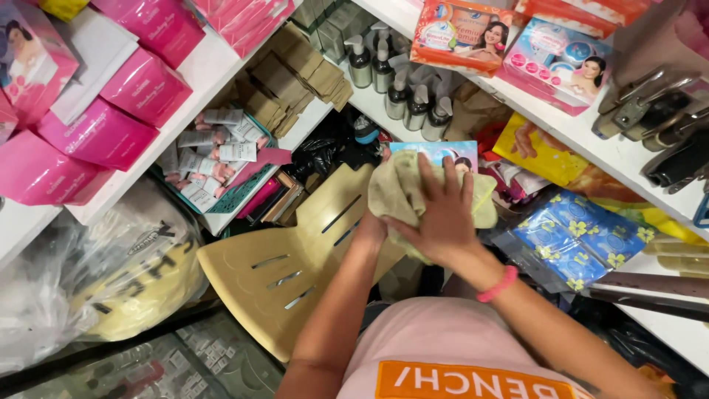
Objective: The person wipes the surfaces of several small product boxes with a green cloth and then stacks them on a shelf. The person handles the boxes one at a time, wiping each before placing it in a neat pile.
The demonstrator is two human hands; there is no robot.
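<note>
Both hands are bunched into a pale yellow-green cloth (399, 193): the right hand (442, 222) lies on top with fingers spread and pressed down into the folds, a pink band (497, 284) at its wrist, while the left hand (371, 229) is tucked under the cloth's near edge, its fingers hidden, so I cannot tell how it grips. That cloth sits over the far end of a tan plastic chair (284, 273) with slots in its back. Just beyond it a blue box (436, 151) peeks out. Further off, a shelf (369, 100) carries grey pump bottles (399, 81), a basket of small tubes (214, 151) stands to the left, and pink boxes (125, 103) stack above.
</note>
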